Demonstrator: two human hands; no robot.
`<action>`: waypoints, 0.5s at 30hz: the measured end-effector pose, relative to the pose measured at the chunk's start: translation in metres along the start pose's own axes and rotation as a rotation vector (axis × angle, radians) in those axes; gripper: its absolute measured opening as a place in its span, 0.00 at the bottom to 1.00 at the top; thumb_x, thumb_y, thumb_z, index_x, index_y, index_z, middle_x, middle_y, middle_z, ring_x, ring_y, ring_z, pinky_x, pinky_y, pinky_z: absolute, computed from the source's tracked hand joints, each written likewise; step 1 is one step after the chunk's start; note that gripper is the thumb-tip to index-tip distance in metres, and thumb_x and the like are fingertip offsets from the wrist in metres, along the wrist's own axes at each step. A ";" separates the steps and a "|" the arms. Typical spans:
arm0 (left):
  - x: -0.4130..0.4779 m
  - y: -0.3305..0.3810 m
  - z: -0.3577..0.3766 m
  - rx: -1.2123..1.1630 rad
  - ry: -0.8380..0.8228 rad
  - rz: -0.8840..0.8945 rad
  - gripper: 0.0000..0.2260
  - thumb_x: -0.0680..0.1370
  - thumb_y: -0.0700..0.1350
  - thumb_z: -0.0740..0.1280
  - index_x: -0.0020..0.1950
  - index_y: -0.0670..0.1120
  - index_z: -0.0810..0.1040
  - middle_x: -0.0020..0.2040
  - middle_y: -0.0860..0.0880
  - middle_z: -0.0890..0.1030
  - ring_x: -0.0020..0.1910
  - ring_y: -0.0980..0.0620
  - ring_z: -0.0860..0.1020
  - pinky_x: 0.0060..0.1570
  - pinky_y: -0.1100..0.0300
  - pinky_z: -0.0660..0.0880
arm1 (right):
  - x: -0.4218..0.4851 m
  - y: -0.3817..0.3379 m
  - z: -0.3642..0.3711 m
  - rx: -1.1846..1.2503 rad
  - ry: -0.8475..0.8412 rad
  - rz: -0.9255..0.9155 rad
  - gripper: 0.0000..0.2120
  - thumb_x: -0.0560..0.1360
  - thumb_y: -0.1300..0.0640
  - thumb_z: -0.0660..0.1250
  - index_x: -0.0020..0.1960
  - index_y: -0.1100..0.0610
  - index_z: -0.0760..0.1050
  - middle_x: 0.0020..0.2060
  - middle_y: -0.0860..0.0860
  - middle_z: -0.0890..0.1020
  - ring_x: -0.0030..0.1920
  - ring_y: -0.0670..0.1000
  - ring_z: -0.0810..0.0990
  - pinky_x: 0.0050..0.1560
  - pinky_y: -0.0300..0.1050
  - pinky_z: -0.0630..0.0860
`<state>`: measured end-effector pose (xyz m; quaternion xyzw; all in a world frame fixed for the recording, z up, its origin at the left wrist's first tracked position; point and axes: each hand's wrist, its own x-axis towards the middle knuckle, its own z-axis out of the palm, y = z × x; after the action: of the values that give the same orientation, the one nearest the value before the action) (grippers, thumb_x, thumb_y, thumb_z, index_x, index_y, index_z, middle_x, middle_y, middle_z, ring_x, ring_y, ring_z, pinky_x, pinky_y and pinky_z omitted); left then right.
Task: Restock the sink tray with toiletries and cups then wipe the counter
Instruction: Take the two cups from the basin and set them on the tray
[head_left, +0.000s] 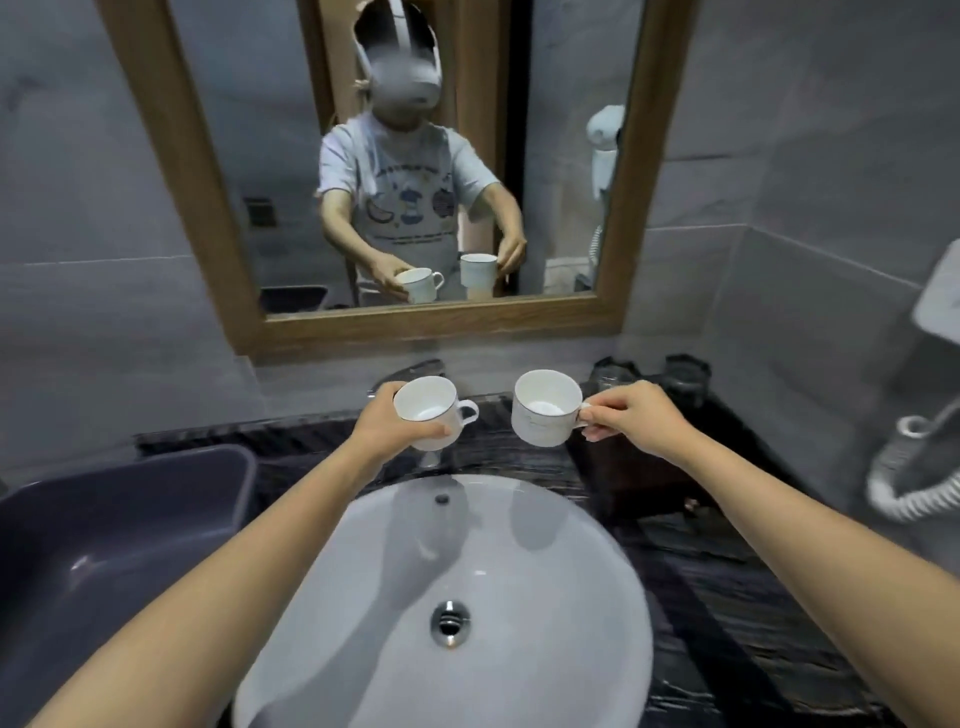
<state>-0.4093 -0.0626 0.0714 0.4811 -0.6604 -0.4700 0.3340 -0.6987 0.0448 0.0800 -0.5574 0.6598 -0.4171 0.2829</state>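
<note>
My left hand (387, 423) grips a white cup (428, 413) around its body, handle pointing right, held above the back of the white sink basin (571, 597). My right hand (631, 415) pinches the handle of a second white cup (543, 408), held level beside the first. Both cups are empty and tilted slightly toward me. A dark wooden tray (634, 475) sits on the black counter (727, 597) right of the basin, under my right wrist. Two clear glasses (615, 376) (685, 376) stand at the tray's back.
A chrome faucet (415, 371) rises behind the cups. A grey plastic bin (119, 535) fills the counter's left side. A wood-framed mirror (426, 322) hangs on the wall ahead. A hair dryer with a coiled cord (914, 467) hangs on the right wall.
</note>
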 end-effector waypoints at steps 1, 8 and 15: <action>0.002 0.004 0.016 -0.003 -0.007 0.004 0.26 0.56 0.46 0.78 0.50 0.54 0.73 0.49 0.53 0.77 0.46 0.55 0.76 0.36 0.64 0.74 | 0.000 0.012 -0.014 -0.006 0.013 0.013 0.08 0.74 0.68 0.67 0.51 0.69 0.80 0.44 0.69 0.83 0.29 0.42 0.82 0.36 0.33 0.81; 0.013 0.020 0.108 -0.018 -0.016 -0.028 0.21 0.62 0.43 0.78 0.46 0.57 0.72 0.46 0.58 0.75 0.44 0.60 0.75 0.35 0.67 0.71 | 0.007 0.084 -0.091 -0.035 0.113 0.081 0.07 0.74 0.64 0.68 0.49 0.65 0.82 0.43 0.60 0.85 0.30 0.41 0.83 0.35 0.30 0.79; 0.015 0.024 0.147 -0.042 0.006 -0.066 0.22 0.60 0.44 0.78 0.45 0.58 0.71 0.46 0.61 0.74 0.44 0.64 0.73 0.34 0.69 0.70 | 0.016 0.141 -0.105 0.011 0.124 0.123 0.08 0.74 0.67 0.67 0.50 0.68 0.81 0.43 0.64 0.84 0.32 0.50 0.82 0.38 0.33 0.81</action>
<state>-0.5527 -0.0306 0.0442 0.4968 -0.6331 -0.4931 0.3306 -0.8604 0.0580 0.0114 -0.4873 0.7066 -0.4365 0.2696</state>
